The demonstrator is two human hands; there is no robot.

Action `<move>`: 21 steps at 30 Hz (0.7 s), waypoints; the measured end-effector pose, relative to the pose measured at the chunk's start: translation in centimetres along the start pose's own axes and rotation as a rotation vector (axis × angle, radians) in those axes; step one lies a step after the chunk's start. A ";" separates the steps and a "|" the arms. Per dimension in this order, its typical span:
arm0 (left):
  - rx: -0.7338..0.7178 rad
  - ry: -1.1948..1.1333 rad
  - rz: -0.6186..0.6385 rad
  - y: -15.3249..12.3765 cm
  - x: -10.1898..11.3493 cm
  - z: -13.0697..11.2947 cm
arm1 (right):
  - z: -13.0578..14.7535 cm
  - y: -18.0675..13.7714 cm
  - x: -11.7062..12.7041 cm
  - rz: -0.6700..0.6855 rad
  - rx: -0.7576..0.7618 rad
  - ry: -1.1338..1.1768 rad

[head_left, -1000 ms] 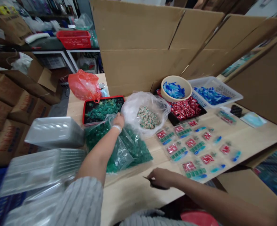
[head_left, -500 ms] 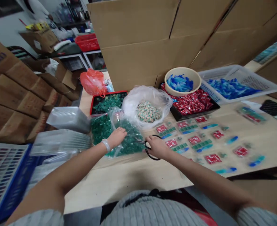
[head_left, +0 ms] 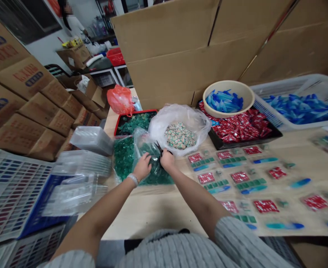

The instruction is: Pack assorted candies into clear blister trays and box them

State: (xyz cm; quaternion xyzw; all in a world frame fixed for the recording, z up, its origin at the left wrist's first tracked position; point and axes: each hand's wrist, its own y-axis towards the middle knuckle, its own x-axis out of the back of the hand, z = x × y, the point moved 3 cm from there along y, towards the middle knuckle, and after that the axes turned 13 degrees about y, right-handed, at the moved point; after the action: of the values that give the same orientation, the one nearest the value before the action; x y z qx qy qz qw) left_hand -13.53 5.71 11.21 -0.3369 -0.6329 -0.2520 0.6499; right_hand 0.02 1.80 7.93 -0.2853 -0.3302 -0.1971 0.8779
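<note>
My right hand (head_left: 167, 160) is closed round the handles of black scissors (head_left: 158, 146), whose blades point up and away over the clear plastic bag (head_left: 121, 158) of green pieces. Just left of the scissors, my left hand (head_left: 143, 166) has its fingers curled on the same bag's film, pinching it. The bag lies flat on the table, its loose film rising in the middle. Right behind the hands sits a white plastic bag (head_left: 155, 124), rolled open and full of small round patterned pieces (head_left: 180, 136).
A red-rimmed tray (head_left: 115, 128) of green pieces stands behind. Clear plastic boxes (head_left: 91, 139) are stacked left. At right are a cream bowl (head_left: 228, 83) of blue pieces, a dark tray (head_left: 218, 143) of red packets, a white basket (head_left: 286, 124) and several rows of filled packs (head_left: 238, 176).
My right hand has carried the scissors up and left, beside my left hand, with the blades now showing over the bag. The camera view has shifted, moving the tabletop things slightly.
</note>
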 end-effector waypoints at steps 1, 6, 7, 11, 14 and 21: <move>-0.039 0.004 0.031 0.1 0.0 0.0 | -0.3 0.2 0.3 0.003 0.008 0.005; -0.193 0.102 0.216 2.2 0.3 -0.1 | -1.5 0.7 1.2 0.000 0.033 0.030; -0.221 0.142 0.266 2.8 0.2 -0.1 | -1.7 0.7 1.3 0.003 0.037 0.040; -0.247 0.215 0.331 4.9 0.0 -0.1 | -2.0 0.9 1.3 -0.009 0.019 0.085; -0.237 0.223 0.318 4.8 0.1 0.6 | -2.0 1.1 1.2 -0.034 -0.012 0.085; -0.172 0.267 0.302 5.8 -0.1 3.5 | -1.7 0.8 1.1 -0.048 -0.083 -0.036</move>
State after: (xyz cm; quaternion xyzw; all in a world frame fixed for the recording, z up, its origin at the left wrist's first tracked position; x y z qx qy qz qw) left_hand -11.45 12.12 10.36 -0.4455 -0.4598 -0.2474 0.7273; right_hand 2.00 1.15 7.31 -0.3168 -0.3441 -0.2265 0.8544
